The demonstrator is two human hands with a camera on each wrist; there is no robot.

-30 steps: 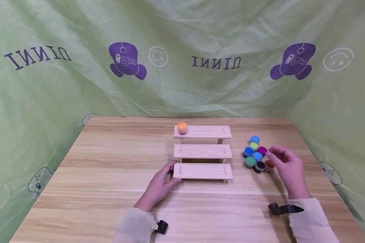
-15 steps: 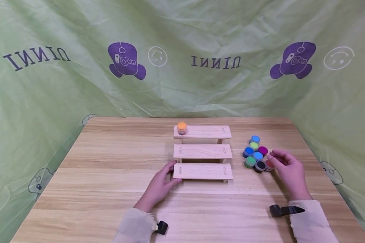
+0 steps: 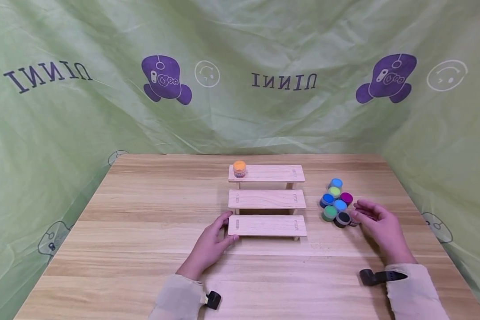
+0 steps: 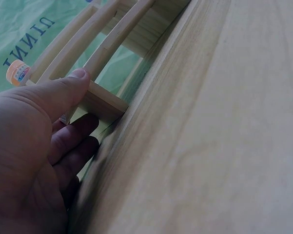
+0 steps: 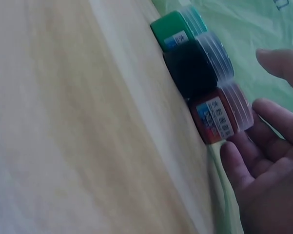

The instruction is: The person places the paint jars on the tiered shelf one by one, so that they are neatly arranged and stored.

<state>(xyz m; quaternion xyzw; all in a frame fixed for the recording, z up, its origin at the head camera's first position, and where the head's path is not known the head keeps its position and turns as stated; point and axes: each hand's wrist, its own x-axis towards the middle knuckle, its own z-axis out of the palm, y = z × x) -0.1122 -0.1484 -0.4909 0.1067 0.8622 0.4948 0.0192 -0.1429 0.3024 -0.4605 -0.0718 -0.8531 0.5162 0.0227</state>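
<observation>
On a wooden table (image 3: pixel 116 258), a left hand (image 3: pixel 208 251) grips the left end of a three-tiered stand (image 3: pixel 266 199), while the right hand (image 3: pixel 381 227), fingers relaxed and ungrasping, is poised at a red jar (image 5: pixel 214 117) beside a black jar (image 5: pixel 191 70)

The wood-grained counter (image 3: pixel 116 249) carries a pale three-tiered wooden rack (image 3: pixel 267 199), with an orange jar (image 3: pixel 239 169) on the rack's back tier, left end. Right of the rack, eight lidded jars (image 3: pixel 339 205) stand clustered directly on the counter.
</observation>
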